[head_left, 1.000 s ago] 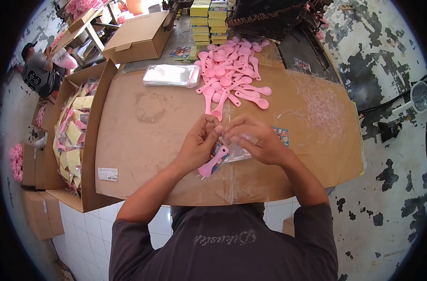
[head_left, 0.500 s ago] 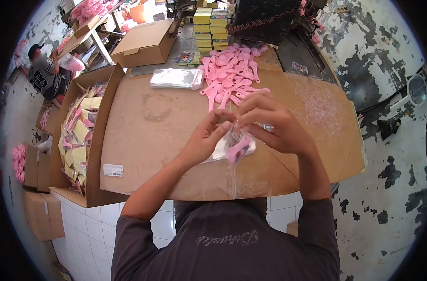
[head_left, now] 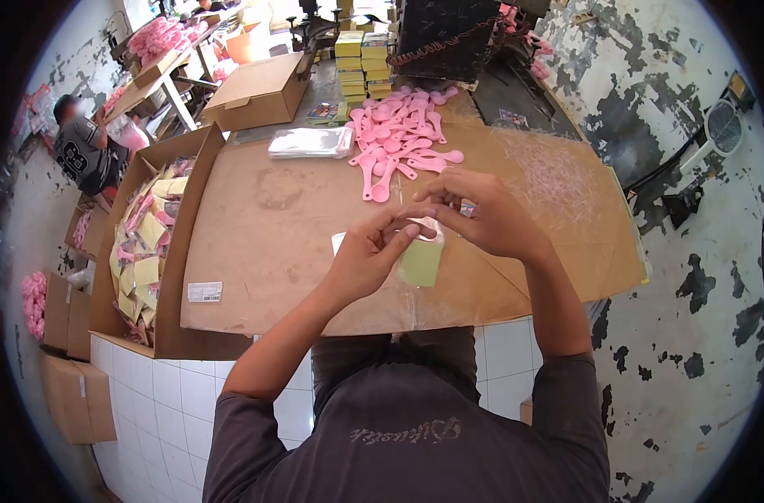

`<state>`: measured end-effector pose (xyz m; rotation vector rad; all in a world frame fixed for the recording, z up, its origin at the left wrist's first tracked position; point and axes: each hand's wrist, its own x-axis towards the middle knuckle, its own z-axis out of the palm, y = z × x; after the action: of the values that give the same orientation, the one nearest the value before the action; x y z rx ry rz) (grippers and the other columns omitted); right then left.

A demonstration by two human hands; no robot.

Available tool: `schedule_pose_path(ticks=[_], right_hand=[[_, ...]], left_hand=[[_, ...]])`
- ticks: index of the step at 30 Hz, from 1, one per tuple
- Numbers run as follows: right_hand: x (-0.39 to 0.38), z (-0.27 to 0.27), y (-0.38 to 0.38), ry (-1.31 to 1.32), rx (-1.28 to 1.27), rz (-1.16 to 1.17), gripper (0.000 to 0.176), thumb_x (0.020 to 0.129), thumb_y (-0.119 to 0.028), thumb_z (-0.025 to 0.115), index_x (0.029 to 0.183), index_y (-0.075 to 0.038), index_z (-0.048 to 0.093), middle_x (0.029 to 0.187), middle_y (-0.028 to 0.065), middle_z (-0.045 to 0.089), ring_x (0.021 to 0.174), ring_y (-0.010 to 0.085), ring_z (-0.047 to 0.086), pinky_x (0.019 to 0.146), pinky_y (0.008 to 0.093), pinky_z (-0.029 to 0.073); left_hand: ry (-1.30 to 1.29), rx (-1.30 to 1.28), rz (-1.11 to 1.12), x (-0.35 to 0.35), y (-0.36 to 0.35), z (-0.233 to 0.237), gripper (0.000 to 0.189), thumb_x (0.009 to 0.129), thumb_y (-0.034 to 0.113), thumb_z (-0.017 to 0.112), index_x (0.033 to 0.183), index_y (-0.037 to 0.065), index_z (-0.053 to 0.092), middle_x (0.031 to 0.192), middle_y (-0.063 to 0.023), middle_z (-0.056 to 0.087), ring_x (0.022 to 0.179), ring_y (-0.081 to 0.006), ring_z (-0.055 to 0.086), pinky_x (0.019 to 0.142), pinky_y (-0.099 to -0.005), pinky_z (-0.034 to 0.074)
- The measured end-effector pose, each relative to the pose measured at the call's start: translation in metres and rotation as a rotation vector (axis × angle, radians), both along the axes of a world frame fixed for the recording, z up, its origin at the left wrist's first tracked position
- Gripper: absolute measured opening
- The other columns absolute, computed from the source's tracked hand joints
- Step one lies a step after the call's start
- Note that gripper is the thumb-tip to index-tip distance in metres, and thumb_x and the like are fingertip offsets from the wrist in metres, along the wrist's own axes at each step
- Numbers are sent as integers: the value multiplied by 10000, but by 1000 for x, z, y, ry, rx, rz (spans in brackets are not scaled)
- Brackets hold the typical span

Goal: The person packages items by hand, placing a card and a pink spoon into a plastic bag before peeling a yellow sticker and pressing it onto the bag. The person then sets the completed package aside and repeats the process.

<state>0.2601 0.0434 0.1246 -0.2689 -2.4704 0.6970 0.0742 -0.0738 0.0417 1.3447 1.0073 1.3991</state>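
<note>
Over the front middle of the cardboard-covered table, my left hand (head_left: 367, 258) pinches a small clear plastic packet (head_left: 420, 263) between thumb and fingers. A plain yellow-green card face shows through it, with something pink and white near the top, partly hidden by my fingers. My right hand (head_left: 493, 220) is bent over the packet's upper edge, its fingertips closed close to those of the left. Under the hands, the edge of a white sheet or bag (head_left: 338, 242) peeks out. Beyond them lies a heap of pink plastic measuring spoons (head_left: 399, 134).
A long carton (head_left: 166, 331) of filled packets stands left. Behind are a stack of clear bags (head_left: 310, 143), card stacks (head_left: 363, 65) and a closed box (head_left: 256, 90). Tangled clear strands (head_left: 558, 178) lie right. Another person (head_left: 84, 151) is at far left.
The packet has turned: its plain yellow-green side now shows where the pink spoon and printed side showed before. Both hands stay together at its top. The view has shifted slightly.
</note>
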Motion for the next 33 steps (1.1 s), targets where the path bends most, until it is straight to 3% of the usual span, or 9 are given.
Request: schedule_pose_path(ticks=[6,9,12,21,24,26,29,31,33], right_hand=[[-4,-28,-7,196,-4,-161,170,903,-15,722,1071,-25,703,966,86,685,852,209,661,735,333,518],[-11,-41,-6,298,308,-110,148,858,-60,739,996,-55,687,1031,72,662,978,250,646,822,385,503],[-18,-44,-15,146,496,-179,164,814,-97,751,959,-70,680,1064,51,651,1058,260,614,902,399,475],[-35,-64,7,2,724,-216,128,827,-151,692,921,-75,652,994,68,620,992,266,598,895,412,461],[-31,-71,19,-7,606,-337,125,840,-141,660,925,-53,638,979,107,611,961,280,595,860,405,477],[-13,-85,43,78,425,-324,106,887,-137,648,918,-39,623,923,95,614,884,236,606,788,375,484],[41,-52,46,-30,-536,-231,171,1001,-169,607,902,-31,597,822,41,617,731,128,590,658,299,478],[101,-48,70,-24,-921,50,165,1047,-172,574,943,-48,604,785,-5,611,687,58,570,619,242,468],[144,-58,120,108,-924,59,75,987,-77,605,1049,-59,642,888,47,668,798,148,649,744,311,529]], left_hand=[[-27,-75,28,-6,-2,-12,325,1059,112,607,1361,-10,609,1038,-114,780,985,-107,709,853,-255,559],[105,-113,102,-14,0,-17,320,1049,110,624,1339,-25,626,1021,-104,783,938,-93,713,818,-243,562],[175,-83,164,-13,1,-13,302,1046,116,629,1304,-40,650,1014,-101,783,923,-84,708,793,-245,560],[774,46,202,-19,24,-15,344,964,144,722,1265,-14,671,948,-144,785,744,-123,742,655,-282,566],[744,24,228,-20,27,-13,286,960,158,712,1208,16,715,874,-146,784,743,-200,765,662,-331,589],[499,-10,118,-30,30,-21,298,1007,156,673,1257,-7,682,933,-125,789,772,-124,724,677,-282,564],[183,-61,95,-44,39,-35,295,1044,149,636,1286,-17,663,981,-107,789,831,-81,702,717,-250,551],[69,-96,94,-48,40,-36,319,1050,142,625,1324,-21,636,1010,-97,782,913,-93,714,765,-236,557],[-8,-96,115,-48,41,-39,349,1042,125,636,1352,-34,607,1020,-98,775,945,-107,719,795,-241,567]])
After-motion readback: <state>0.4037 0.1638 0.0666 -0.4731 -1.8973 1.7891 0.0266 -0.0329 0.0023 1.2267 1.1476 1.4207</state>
